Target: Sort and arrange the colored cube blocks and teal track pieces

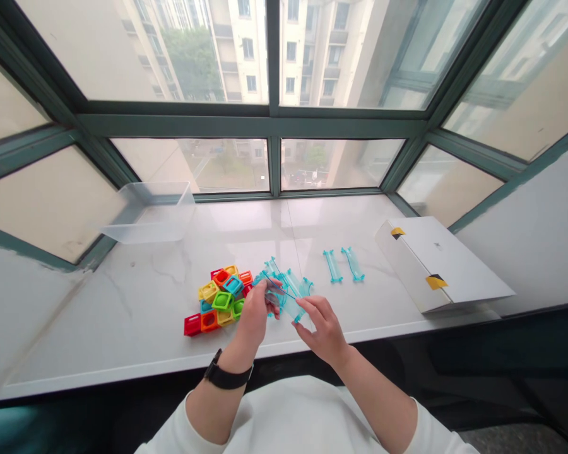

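Note:
Between my two hands is a clear light-blue plastic track piece (291, 307), held tilted above the ledge near its front edge. My left hand (259, 309), with a black band on the wrist, is closed on its left end. The fingers of my right hand (320, 325) pinch its right end. Just behind the hands lies a loose pile of similar blue track pieces (291, 280), partly hidden by my left hand. Left of my left hand sits a heap of coloured plastic blocks (223, 301) in red, orange, yellow, green and blue.
Two separate blue track pieces, one (332, 266) beside another (353, 264), lie right of the pile. A clear plastic bin (151, 232) stands at the back left. A white box (447, 265) with yellow-black tabs sits at the right. Windows (274, 124) bound the white ledge (137, 340).

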`<state>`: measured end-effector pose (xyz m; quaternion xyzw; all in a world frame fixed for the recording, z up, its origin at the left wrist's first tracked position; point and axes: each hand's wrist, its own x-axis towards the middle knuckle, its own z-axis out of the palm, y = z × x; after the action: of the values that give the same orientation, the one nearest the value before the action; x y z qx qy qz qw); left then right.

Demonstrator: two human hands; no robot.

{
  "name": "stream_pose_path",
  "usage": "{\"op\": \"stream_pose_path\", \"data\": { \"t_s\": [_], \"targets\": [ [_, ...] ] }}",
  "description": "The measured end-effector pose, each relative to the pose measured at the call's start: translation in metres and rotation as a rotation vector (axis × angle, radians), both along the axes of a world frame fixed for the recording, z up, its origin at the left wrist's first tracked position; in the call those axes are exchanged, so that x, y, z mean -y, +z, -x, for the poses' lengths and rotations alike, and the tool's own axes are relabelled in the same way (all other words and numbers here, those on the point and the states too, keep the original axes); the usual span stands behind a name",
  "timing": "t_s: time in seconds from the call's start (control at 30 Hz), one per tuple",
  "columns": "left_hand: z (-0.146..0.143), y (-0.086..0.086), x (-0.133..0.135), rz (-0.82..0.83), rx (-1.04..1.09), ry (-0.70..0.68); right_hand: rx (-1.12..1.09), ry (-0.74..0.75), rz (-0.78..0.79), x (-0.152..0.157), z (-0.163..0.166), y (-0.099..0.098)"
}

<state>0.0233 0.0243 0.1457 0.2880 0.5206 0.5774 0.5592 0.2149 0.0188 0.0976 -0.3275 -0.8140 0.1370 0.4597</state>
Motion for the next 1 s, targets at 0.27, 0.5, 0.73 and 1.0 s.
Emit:
{"op": "stream_pose_path", "data": {
  "t_s": [0.27, 0.5, 0.73, 1.0],
  "targets": [
    [-0.015, -0.008, 0.002, -0.122, 0.077, -0.274, -0.024, -0.177, 0.06, -0.004, -0.029, -0.011],
    [-0.008, -0.053, 0.021, -0.24, -0.556, -0.523, -0.035, -0.436, 0.138, -0.019, -0.089, -0.033],
    [0.024, -0.137, 0.041, -0.267, -0.941, -0.501, -0.046, -0.698, 0.209, -0.038, -0.157, -0.056],
    [0.028, -0.144, 0.04, -0.312, -1.05, -0.426, -0.188, -0.851, 0.347, -0.063, -0.181, -0.09]
  ]
}}
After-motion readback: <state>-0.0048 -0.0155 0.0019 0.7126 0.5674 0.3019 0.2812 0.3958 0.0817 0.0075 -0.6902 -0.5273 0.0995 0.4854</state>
